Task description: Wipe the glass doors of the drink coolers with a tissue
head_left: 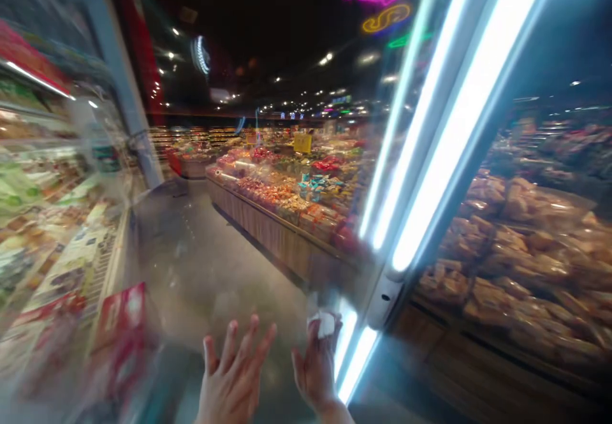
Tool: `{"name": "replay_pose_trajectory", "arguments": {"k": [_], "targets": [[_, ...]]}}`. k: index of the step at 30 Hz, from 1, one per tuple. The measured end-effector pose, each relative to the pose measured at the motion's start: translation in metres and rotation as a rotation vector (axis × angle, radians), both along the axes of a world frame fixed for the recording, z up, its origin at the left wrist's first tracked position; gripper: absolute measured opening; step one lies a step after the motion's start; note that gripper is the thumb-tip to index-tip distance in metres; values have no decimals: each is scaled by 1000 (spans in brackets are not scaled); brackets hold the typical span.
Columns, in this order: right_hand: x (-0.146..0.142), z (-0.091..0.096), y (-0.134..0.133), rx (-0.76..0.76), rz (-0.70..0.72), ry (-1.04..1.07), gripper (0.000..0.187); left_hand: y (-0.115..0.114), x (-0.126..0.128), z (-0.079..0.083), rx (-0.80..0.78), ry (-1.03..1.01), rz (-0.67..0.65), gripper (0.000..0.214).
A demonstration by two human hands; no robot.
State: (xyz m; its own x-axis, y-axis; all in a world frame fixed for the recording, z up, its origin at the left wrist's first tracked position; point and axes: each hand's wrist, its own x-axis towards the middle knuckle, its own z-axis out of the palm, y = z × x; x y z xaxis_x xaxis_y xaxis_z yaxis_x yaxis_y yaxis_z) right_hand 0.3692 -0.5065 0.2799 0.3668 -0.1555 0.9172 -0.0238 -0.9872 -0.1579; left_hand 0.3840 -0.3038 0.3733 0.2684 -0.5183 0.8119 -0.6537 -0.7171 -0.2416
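My left hand (233, 373) is raised at the bottom middle, fingers spread and stretched out, nothing held. It looks to be at a clear glass surface, but I cannot tell whether it touches. Just right of it, my right hand (315, 370) is closed on a crumpled white cloth (324, 324), held up at its fingertips. The cloth is close to the bright light tubes (471, 111), which slant down from the upper right. A second, shorter pair of bright strips (357, 363) shows beside my right hand and looks like a reflection in the glass.
A chilled display shelf (52, 252) with packed goods runs along the left. A long wood-sided stand (268, 233) of produce is beyond the grey floor (191, 264). Bagged brown goods (516, 252) fill the right side. A red and white box-like thing (122, 322) is blurred at lower left.
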Motion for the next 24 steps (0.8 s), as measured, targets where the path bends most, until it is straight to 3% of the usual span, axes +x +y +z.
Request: {"name": "replay_pose_trajectory", "arguments": {"k": [2,3,5,7,8,9,10,11,12,16,17,18,19,20,24], "targets": [[-8,23,-3,33,-10,-3,82,5,-4,32,0,-11,19,90],[-11,50,-8,42,-8,-13,80,6,-7,49,-3,-25,27,89],[-14,128,-24,-37,51,-54,81,4,-11,85,-9,-56,32,85],[-14,214,-40,-2,55,-66,82,-3,-12,118,-9,-79,27,81],[-12,248,-45,0,65,-73,82,-7,-11,131,-9,-90,28,80],[-11,268,-46,-10,86,-72,80,-12,-10,141,-11,-103,34,80],[-10,274,-44,-14,101,-75,81,-16,-8,146,-16,-118,44,80],[-10,263,-37,-20,112,-72,81,-21,-5,146,-25,-133,53,80],[-10,239,-28,-23,113,-70,81,-24,-3,142,-33,-147,57,79],[-3,85,11,-49,80,-73,83,-26,6,90,-42,-178,26,73],[1,59,16,-53,89,-77,85,-24,8,75,-42,-185,20,72],[5,45,18,-60,100,-83,85,-22,10,62,-44,-191,19,71],[8,44,17,-60,112,-93,85,-19,12,51,-47,-195,20,70],[10,55,14,-51,122,-106,84,-17,13,42,-52,-194,22,70],[11,133,-5,32,141,-148,82,-11,11,35,-51,-166,31,71]]}}
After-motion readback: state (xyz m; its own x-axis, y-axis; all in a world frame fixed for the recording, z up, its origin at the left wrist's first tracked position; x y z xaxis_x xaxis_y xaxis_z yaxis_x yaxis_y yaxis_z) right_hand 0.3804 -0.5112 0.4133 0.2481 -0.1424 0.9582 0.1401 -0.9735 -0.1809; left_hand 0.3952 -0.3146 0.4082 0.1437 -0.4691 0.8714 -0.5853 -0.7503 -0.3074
